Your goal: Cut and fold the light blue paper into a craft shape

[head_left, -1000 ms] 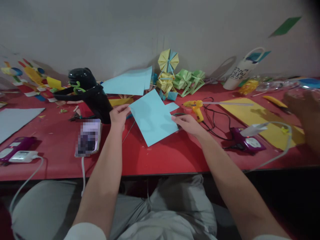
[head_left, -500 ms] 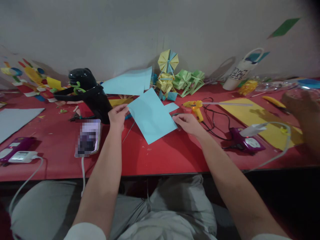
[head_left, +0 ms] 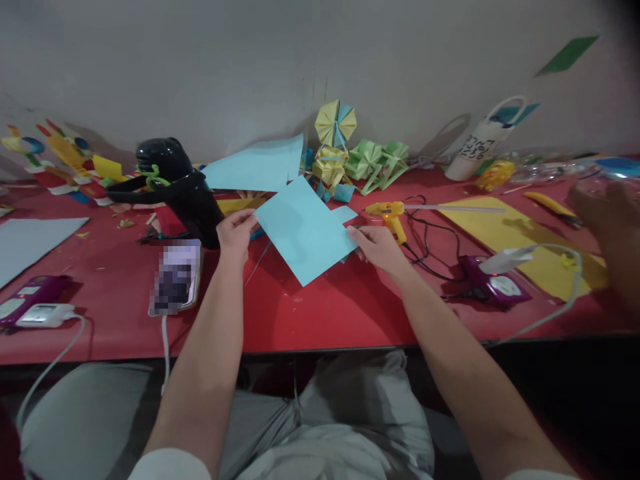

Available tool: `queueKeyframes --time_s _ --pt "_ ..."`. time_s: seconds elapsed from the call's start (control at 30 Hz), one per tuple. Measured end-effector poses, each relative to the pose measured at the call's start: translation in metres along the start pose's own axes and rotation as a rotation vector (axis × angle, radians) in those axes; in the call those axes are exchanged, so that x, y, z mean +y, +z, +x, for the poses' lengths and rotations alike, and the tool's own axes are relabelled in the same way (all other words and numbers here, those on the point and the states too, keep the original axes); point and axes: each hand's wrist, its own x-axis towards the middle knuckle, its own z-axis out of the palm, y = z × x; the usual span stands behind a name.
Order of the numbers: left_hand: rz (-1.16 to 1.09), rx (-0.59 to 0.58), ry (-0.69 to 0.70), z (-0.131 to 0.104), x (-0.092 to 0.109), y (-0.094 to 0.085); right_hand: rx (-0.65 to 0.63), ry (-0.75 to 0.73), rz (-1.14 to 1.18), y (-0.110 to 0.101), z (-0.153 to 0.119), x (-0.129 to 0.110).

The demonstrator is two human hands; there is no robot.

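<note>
Blue paper sheet point(head_left: 303, 230) hangs tilted just above the red table point(head_left: 325, 313), between your hands. Your left hand point(head_left: 236, 235) pinches its left corner; your right hand point(head_left: 377, 245) grips its right edge, near the yellow glue gun point(head_left: 390, 215).

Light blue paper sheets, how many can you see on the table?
2. One light blue sheet is held between the left hand and right hand; another light blue sheet lies behind it near the wall. More may be hidden.
</note>
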Motion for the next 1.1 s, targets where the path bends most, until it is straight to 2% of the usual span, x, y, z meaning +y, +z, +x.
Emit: queueKeyframes --time_s 0.1,0.2,0.37,0.57,0.73,0.8,0.93,1.0,1.1 --pt "-0.015 0.003 0.000 -0.001 0.001 0.000 -0.090 0.011 0.075 0.001 0.000 0.000" --pt "-0.022 0.013 0.001 -0.001 0.002 0.001 -0.162 -0.044 0.075 0.002 0.000 0.000" --pt "-0.004 0.018 -0.001 -0.001 0.002 0.001 0.047 -0.129 -0.101 0.001 -0.001 0.002" --pt "-0.025 0.022 -0.019 0.000 0.003 0.001 0.011 -0.065 0.086 0.002 0.004 0.005" --pt "-0.007 0.019 -0.088 -0.006 0.013 0.005 0.169 -0.033 0.221 0.003 0.008 0.008" --pt "0.014 -0.045 -0.152 -0.009 0.018 0.005 0.220 -0.041 0.326 0.002 0.009 0.009" --pt "0.002 -0.331 -0.323 -0.018 0.024 0.002 0.270 -0.017 0.404 -0.003 0.010 0.008" --pt "0.007 -0.379 -0.347 -0.021 0.025 0.001 0.247 -0.005 0.346 -0.005 0.010 0.007" --pt "0.041 -0.491 -0.415 -0.024 0.024 0.003 0.145 0.024 0.262 -0.005 0.009 0.006"
